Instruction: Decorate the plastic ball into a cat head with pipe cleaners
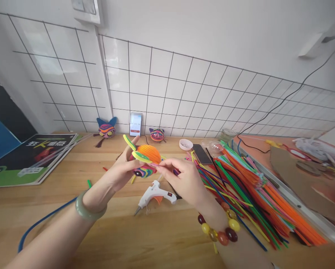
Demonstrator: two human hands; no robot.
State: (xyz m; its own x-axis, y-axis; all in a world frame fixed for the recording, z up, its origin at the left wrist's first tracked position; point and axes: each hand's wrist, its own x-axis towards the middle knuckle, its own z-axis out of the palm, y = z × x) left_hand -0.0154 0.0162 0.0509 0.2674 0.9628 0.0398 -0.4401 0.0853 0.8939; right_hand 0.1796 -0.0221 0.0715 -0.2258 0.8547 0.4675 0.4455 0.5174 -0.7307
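Observation:
A round pipe-cleaner animal head [150,154] has an orange back, striped colours below, a dark eye and yellow-green ears. From its left side, my left hand [125,162] is closed around it and holds it above the table. At its right edge, my right hand [181,177] pinches the end of a thin pink pipe cleaner [154,164] against the head. Most of that strip is hidden by the fingers. Beneath both hands lies a white glue gun [156,195], its nozzle pointing toward the lower left.
Bundled coloured pipe cleaners [257,194] spread over the right side. Along the wall stand two finished-looking animal heads, one blue-eared [106,127] and one smaller [157,135], plus a lit phone [135,124]. A pink bowl [186,144] and dark phone [201,154] lie behind my right hand.

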